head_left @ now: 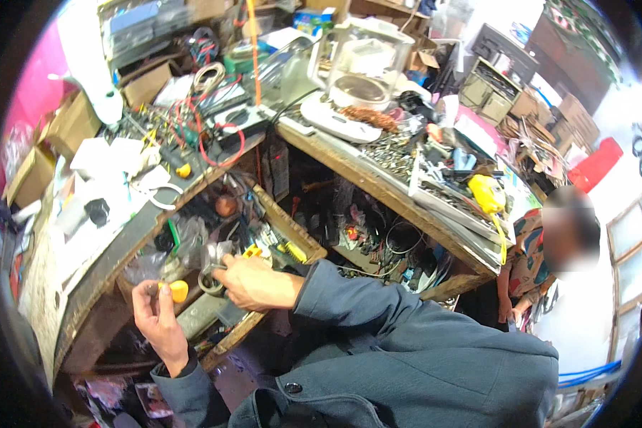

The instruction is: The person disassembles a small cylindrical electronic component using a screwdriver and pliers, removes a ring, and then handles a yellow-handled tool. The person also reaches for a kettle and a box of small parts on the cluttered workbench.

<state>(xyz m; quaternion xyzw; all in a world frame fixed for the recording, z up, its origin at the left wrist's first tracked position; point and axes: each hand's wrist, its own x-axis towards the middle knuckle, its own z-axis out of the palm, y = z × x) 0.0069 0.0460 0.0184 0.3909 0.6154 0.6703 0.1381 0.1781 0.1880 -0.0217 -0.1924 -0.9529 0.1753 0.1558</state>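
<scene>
Over an open wooden drawer (230, 337) my left hand (160, 324) holds a small yellow rounded handle-like piece (178, 290) between thumb and fingers. Its other end is hidden by the fingers. My right hand (257, 284) reaches into the drawer from the right, its fingers closed at a pale ring-shaped thing that looks like a roll of tape (209, 282). Around the hands the drawer holds clear plastic bags (190, 239), a yellow plastic piece (252, 251), a reddish round thing (226, 206) and mixed small parts.
Cluttered workbenches meet in a corner above the drawer. On them lie red cables (205, 135), a white scale-like device (340, 123), a clear jug-like container (367, 64), loose metal parts and a yellow tape measure-like thing (486, 192). Another person (531, 250) is at the right.
</scene>
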